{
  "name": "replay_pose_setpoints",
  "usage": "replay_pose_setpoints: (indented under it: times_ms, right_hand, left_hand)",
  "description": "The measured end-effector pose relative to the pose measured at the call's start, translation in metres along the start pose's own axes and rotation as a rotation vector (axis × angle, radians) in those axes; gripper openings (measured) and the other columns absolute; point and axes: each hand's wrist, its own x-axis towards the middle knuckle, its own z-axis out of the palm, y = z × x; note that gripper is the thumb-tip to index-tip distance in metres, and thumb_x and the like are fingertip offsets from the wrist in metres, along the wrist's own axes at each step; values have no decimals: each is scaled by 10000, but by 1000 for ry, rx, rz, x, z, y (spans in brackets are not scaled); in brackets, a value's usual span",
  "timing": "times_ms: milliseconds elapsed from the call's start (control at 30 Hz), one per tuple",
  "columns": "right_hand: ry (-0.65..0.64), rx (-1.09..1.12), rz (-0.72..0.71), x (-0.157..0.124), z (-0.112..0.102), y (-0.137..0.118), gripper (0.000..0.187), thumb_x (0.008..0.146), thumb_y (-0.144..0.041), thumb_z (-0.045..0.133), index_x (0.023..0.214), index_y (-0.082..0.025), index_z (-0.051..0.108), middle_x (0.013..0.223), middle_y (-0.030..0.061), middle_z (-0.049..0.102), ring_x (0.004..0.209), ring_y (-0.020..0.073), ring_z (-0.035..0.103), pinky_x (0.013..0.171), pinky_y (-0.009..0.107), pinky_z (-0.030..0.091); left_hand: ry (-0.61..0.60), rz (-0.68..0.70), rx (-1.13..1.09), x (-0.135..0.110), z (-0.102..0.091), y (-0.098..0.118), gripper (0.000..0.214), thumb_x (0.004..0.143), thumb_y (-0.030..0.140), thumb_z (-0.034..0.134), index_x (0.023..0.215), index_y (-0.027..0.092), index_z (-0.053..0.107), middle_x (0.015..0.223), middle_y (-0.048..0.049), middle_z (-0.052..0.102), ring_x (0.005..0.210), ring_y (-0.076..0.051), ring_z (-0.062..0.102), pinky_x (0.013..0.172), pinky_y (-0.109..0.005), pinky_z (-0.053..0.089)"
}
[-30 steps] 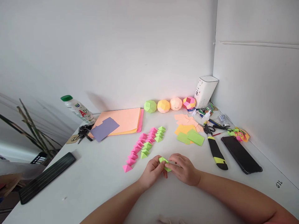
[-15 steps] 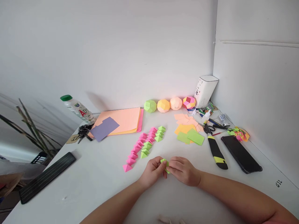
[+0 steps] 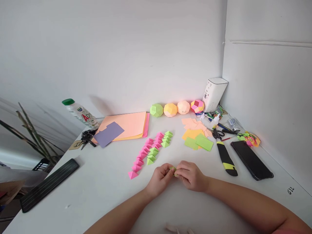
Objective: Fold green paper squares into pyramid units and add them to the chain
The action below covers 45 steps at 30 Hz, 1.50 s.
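My left hand [image 3: 159, 179] and my right hand [image 3: 190, 175] meet fingertip to fingertip over the white table [image 3: 102, 191], both pinched on a small folded green paper piece [image 3: 173, 169]. Only a sliver of the green paper shows between the fingers. Just beyond my hands lie rows of folded pink paper units [image 3: 143, 154] and green paper units [image 3: 158, 147]. Flat green paper slips [image 3: 200, 143] and orange paper squares [image 3: 193, 128] lie further right.
Four paper balls [image 3: 176, 109] line the back wall beside a white box [image 3: 214, 94]. A utility knife [image 3: 225, 159], black phone [image 3: 252, 161], scissors [image 3: 219, 134], orange paper sheets [image 3: 126, 125], a bottle [image 3: 80, 113], keys [image 3: 85, 138] and a black bar [image 3: 47, 185] surround the work area.
The green piece has been squeezed smaller between my fingers; more of it showed a second ago. Both hands stayed in nearly the same place.
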Motion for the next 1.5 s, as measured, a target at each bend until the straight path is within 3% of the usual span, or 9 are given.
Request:
replay_pose_setpoints:
  times_ms: [267,433,833,1033,1333,1500]
  right_hand:
    - [73,289,313,-1,3,3,135,849,-210,545,734,-167,602,669,43,589,567,133,521,496,234,438]
    - [48,361,509,2,1,3,118,792,-198,610,678,-169,604,655,21,582,568,124,508,510,229,420]
    - [-27,505,781,2,0,4,119,753,-257,652,699,-178,582,625,-18,551,551,112,476,510,225,404]
    - [-48,512,806,3,-1,5,98,756,-264,650,763,-174,614,637,-17,551,569,113,470,527,231,403]
    - [-29,598,824,2,-1,6,160,771,-311,646,712,-169,600,667,5,596,602,132,534,558,249,448]
    - [-29,575,778,3,-3,4,164,786,-310,637,712,-168,604,650,-1,582,580,123,501,537,241,413]
  left_hand:
    - [-62,16,32,-1,-2,10,280,882,387,445,823,177,620,806,-45,653,781,-187,580,718,-277,452]
    - [-102,37,58,-2,-4,9,259,891,327,429,926,171,632,879,-62,669,838,-199,597,767,-293,459]
    - [-96,54,148,-2,-6,2,218,817,248,494,952,155,637,678,-14,621,617,-144,536,575,-236,414]
    - [-113,64,98,-2,-3,0,231,820,263,510,986,159,631,721,-33,646,656,-160,565,599,-248,433]
    - [-77,70,83,-2,0,1,211,821,282,522,956,161,631,748,-43,672,687,-167,591,609,-249,441]
    - [-71,-36,84,-2,1,1,216,843,320,490,836,150,623,624,-13,634,481,-98,467,458,-206,323]
